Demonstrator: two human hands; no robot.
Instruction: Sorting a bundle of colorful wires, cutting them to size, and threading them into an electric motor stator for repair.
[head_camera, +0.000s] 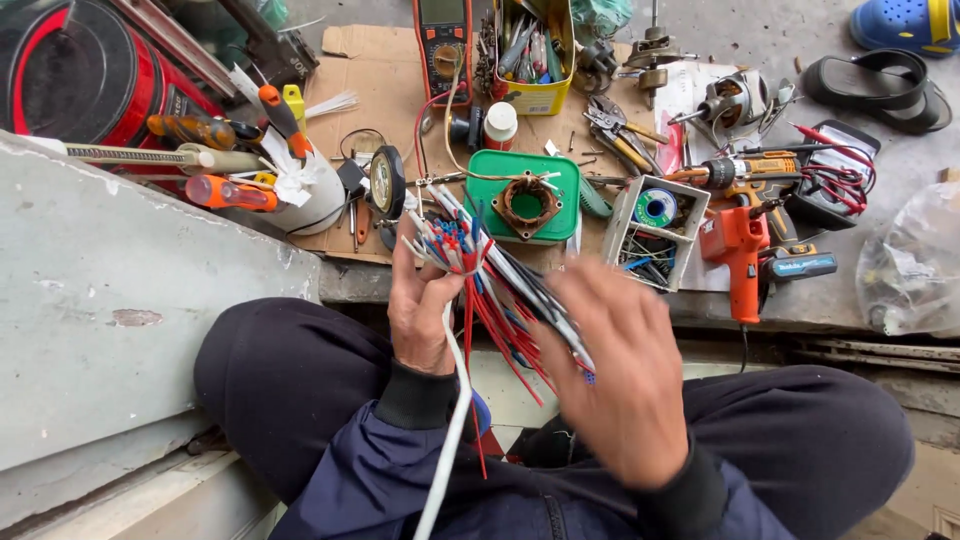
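My left hand (422, 312) grips a bundle of red, blue, white and grey wires (470, 262), held upright above my lap. The wire ends fan out near my fingertips. A white cord (447, 430) hangs from the bundle down over my dark jacket. My right hand (622, 372), blurred with motion, is at the lower right part of the bundle, its fingers touching the loose grey and red strands. Whether it pinches one strand I cannot tell.
On the cardboard ahead lie a green lid holding a copper-wound stator (526, 203), a multimeter (443, 42), a yellow tin of tools (536, 58), pliers (620, 128), a white box with solder (655, 225), an orange heat tool (741, 255) and screwdrivers (232, 192). A concrete ledge (110, 300) rises at left.
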